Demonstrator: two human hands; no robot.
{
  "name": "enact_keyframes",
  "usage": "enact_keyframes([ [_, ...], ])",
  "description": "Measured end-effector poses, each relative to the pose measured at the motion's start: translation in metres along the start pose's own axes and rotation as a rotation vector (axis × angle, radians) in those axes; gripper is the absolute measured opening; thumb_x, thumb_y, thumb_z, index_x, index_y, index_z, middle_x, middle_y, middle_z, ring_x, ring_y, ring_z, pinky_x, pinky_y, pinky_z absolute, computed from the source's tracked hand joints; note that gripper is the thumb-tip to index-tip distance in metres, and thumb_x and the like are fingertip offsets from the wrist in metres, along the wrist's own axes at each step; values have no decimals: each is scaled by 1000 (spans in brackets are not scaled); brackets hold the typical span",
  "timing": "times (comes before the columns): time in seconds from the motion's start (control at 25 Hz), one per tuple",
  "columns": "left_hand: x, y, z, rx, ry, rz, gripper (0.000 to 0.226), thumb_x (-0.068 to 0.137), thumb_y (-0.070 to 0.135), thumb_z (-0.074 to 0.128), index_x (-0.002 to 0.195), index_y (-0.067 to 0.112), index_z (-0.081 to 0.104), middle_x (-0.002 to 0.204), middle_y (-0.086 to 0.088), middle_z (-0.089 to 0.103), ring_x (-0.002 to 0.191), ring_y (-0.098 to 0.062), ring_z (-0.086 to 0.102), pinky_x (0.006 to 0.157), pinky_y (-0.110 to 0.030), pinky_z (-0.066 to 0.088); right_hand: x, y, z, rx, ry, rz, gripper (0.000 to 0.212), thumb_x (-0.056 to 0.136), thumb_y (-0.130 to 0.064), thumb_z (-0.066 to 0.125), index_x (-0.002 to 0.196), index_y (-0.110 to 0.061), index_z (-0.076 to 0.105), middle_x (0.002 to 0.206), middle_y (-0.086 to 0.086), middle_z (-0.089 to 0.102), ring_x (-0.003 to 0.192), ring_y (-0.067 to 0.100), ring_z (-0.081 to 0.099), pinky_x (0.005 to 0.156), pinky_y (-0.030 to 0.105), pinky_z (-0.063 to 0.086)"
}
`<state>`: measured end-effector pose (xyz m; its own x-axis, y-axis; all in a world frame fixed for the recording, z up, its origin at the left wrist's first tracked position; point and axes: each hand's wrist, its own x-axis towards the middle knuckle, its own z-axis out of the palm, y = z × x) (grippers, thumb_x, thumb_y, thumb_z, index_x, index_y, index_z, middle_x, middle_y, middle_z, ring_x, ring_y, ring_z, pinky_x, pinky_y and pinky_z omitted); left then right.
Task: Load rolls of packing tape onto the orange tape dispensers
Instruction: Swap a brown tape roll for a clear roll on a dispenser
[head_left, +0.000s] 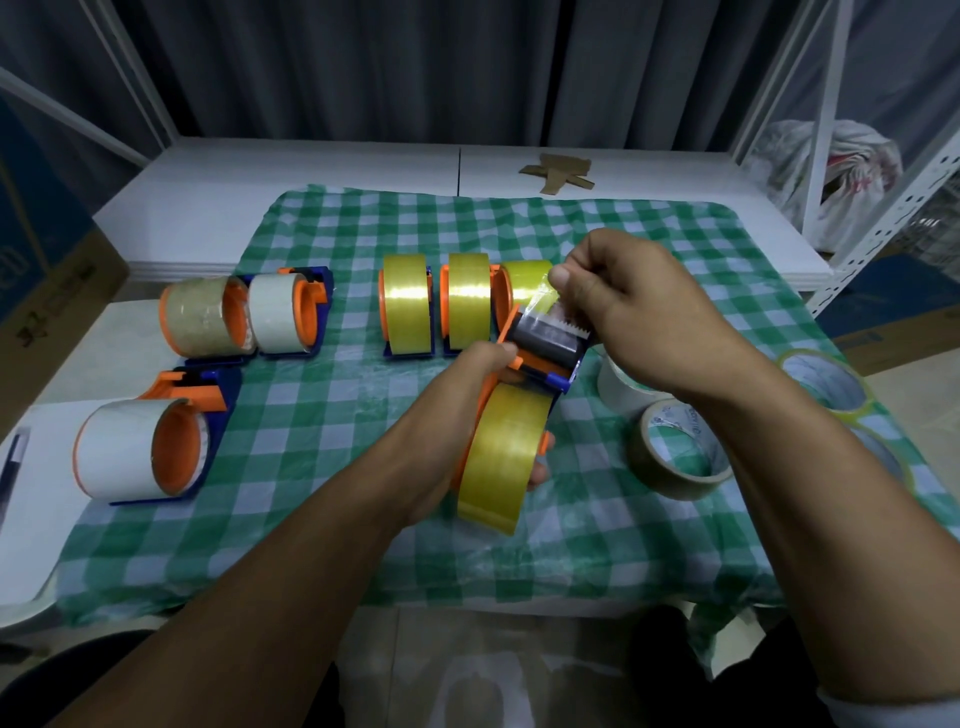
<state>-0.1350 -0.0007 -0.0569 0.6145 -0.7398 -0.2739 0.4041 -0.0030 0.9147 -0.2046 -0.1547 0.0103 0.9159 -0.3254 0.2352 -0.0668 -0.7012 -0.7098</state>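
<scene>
My left hand (467, 410) grips an orange and blue tape dispenser (540, 358) lifted off the cloth, with a yellow tape roll (504, 457) mounted on it. My right hand (618, 296) pinches the clear free end of that tape (540, 306) just above the dispenser's toothed blade. Behind them stand three loaded dispensers with yellow rolls (408, 306). On the left lie three more loaded dispensers: one with a brownish roll (200, 317) and two with white rolls (275, 312) (124, 452).
Loose rolls lie at the right of the green checked cloth (322, 395): a brown one (675, 447), a white one (621, 387) and a clear one with a yellow rim (826, 379). Cardboard scraps (558, 174) sit on the white table behind. A metal shelf (883, 208) stands at the right.
</scene>
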Motion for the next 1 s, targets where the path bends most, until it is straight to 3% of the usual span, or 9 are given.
enact_keyframes([
  [0.08,-5,5,4,39,-14,33,47,110,37,36,106,1,65,137,-40,49,83,-34,59,77,-23,51,0,-1,0,7,-10,-11,22,103,-27,56,84,-15,57,69,-8,60,58,-1,51,59,27,43],
  [0.12,-2,8,8,-8,-22,-64,59,100,59,47,105,6,71,140,-37,51,98,-49,63,92,-42,57,-1,-1,0,12,-18,-16,23,103,-27,56,83,-16,57,68,-8,60,57,-1,51,60,27,43],
  [0.16,-8,2,5,-45,-49,-114,67,86,74,57,108,14,76,140,-33,54,110,-61,58,98,-65,50,-1,-2,0,23,-27,-22,23,102,-27,57,82,-16,57,68,-9,60,57,-1,51,60,27,43],
  [0.2,-11,-2,0,-71,-67,-126,72,74,81,64,110,20,78,137,-32,57,114,-65,55,97,-77,42,-1,-3,0,35,-38,-27,24,102,-26,58,81,-16,57,67,-9,60,57,0,51,61,28,44],
  [0.24,-7,-3,-1,-102,-78,-100,73,69,83,66,109,23,78,134,-33,59,114,-64,56,96,-80,41,-2,-4,1,44,-47,-31,24,102,-27,58,80,-16,57,66,-8,60,58,2,52,61,29,46],
  [0.44,-9,3,1,-88,-7,-113,72,73,82,58,100,19,80,121,-40,62,99,-57,62,93,-72,48,-2,-6,1,-10,-58,-55,27,103,-31,56,83,-12,57,68,-6,57,62,11,53,62,34,46],
  [0.6,-21,8,1,9,-26,-143,72,92,75,43,124,15,68,103,-36,64,82,-42,65,76,-50,56,-2,-7,0,-47,-36,-67,26,103,-32,54,86,-13,56,70,-6,58,64,10,54,60,32,44],
  [0.72,-24,8,5,13,-25,-101,66,95,70,41,128,18,66,106,-30,68,83,-43,67,76,-50,57,-3,-7,-1,-67,-44,-66,26,104,-31,53,87,-11,57,71,-5,59,64,11,53,59,30,41],
  [1.0,-21,5,5,10,-30,-100,77,89,75,47,128,11,65,95,-26,66,76,-35,64,74,-45,53,-3,-8,-2,-42,-9,-37,26,104,-30,53,87,-9,55,71,-4,59,65,13,54,62,34,45],
])
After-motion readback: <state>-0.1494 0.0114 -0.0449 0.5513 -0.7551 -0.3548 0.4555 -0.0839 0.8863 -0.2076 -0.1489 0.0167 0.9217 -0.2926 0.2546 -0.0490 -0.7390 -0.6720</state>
